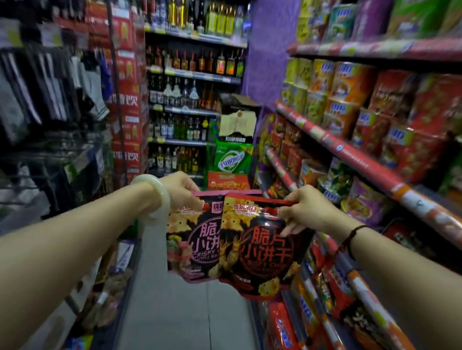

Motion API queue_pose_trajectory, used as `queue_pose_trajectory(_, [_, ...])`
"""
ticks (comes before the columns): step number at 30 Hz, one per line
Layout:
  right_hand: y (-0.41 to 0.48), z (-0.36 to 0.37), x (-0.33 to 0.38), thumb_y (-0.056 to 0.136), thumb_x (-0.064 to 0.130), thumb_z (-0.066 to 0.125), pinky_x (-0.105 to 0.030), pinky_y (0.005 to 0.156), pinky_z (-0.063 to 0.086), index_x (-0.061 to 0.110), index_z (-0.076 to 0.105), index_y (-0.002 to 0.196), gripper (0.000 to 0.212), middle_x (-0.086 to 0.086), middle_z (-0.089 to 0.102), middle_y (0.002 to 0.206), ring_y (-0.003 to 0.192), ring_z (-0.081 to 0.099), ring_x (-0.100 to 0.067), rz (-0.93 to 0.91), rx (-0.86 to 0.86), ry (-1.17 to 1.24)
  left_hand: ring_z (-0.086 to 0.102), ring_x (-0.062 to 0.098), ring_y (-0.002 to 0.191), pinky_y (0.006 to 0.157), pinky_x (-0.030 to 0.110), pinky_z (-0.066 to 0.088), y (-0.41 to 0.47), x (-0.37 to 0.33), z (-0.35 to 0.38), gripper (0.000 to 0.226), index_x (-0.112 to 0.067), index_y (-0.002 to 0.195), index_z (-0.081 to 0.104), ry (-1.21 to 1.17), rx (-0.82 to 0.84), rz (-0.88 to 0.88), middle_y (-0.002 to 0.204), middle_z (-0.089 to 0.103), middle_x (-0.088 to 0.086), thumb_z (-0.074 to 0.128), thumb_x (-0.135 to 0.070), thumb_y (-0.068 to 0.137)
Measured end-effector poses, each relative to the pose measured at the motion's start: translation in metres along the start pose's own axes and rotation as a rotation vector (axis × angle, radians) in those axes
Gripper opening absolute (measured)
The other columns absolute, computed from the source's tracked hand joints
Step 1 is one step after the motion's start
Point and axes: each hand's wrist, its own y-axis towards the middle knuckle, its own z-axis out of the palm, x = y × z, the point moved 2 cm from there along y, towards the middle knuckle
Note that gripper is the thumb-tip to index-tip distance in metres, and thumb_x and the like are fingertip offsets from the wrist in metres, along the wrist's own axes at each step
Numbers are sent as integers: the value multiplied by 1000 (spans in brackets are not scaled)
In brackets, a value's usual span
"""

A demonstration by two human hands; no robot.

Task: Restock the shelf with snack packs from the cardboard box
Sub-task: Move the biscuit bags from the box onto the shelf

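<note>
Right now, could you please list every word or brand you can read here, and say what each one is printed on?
"TUBORG": green carton at the aisle's end.
"CRISPY RICH", "脆片小饼干": red snack pack in the right hand.
"CRISPY", "小饼": pink snack pack in the left hand.
Too blurred to read: bottle labels, noodle cups, shelf-edge strips.

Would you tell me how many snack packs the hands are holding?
2. The pink-trimmed pack hangs from the left hand; the red-trimmed pack, overlapping it, hangs from the right hand. Others may hide behind.
</note>
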Motion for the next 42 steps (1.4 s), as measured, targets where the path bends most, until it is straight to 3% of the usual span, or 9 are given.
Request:
queue_pose_trajectory(5, [-15, -42, 16, 89, 4, 61, -22, 46, 56, -1, 65, 82, 10, -8, 65, 57, 50, 70, -17, -16, -70, 7, 47, 17, 60, 61, 29, 39, -8, -41, -19, 17, -18, 66, 76, 37, -23, 72, 58, 59, -1, 70, -23, 81])
queue_pose_trajectory(12, [-47, -96, 28, 89, 5, 61, -21, 45, 54, 3, 61, 74, 16, -9, 65, 58, 54, 71, -19, -35, -175, -6, 31, 6, 33, 42, 20, 28, -20, -109, -35, 18, -7, 87, 74, 120, -83, 166, 36, 38, -12, 68, -23, 83])
queue_pose_trajectory(21, [-115, -161, 24, 89, 6, 62, -24, 46, 55, -2, 62, 79, 13, -11, 65, 57, 53, 71, -21, 9, -376, -54, 36, 10, 41, 48, 24, 29, -27, -187, -26, 43, -20, 39, 56, 113, -56, 396, 46, 43, -4, 70, -14, 79])
queue_pose_trajectory(26, [-159, -190, 20, 90, 8, 62, -24, 45, 53, -1, 60, 81, 12, -6, 64, 48, 50, 70, -19, 111, -483, -58, 40, 16, 51, 51, 26, 33, -29, -227, -17, 14, -1, 70, 71, 76, 25, 503, 56, 49, 5, 71, -13, 77])
queue_pose_trajectory(29, [-192, -203, 19, 89, 7, 63, -25, 46, 52, -1, 62, 80, 12, -11, 63, 55, 53, 71, -22, 162, -544, -65, 42, 14, 47, 49, 25, 37, -33, -251, -9, 10, -4, 75, 74, 75, 86, 561, 52, 51, 2, 71, -13, 78])
queue_pose_trajectory(32, [-228, -209, 17, 89, 7, 62, -22, 43, 49, -2, 61, 80, 13, -18, 61, 60, 50, 70, -20, 203, -578, -76, 27, 12, 39, 40, 22, 23, -43, -274, 5, 12, -4, 75, 73, 95, 159, 627, 43, 40, -3, 69, -13, 82])
queue_pose_trajectory(36, [-277, -212, 9, 89, 8, 63, -21, 40, 48, 1, 60, 74, 17, -17, 61, 59, 51, 71, -20, 290, -661, -80, 27, 13, 40, 40, 22, 23, -61, -300, 30, 19, -14, 65, 72, 130, 253, 719, 44, 41, -1, 68, -15, 83])
queue_pose_trajectory(39, [-316, -211, 3, 88, 9, 65, -21, 39, 47, 2, 60, 71, 19, -11, 62, 50, 53, 71, -21, 354, -728, -83, 28, 10, 35, 37, 18, 25, -75, -319, 51, 16, -4, 76, 73, 138, 317, 782, 40, 42, -5, 66, -15, 85])
queue_pose_trajectory(42, [-356, -209, 0, 89, 9, 64, -22, 41, 48, 3, 60, 70, 21, -12, 63, 51, 55, 72, -22, 418, -789, -89, 35, 16, 43, 44, 22, 30, -86, -337, 72, 22, 5, 89, 71, 125, 384, 837, 56, 48, 7, 68, -17, 83])
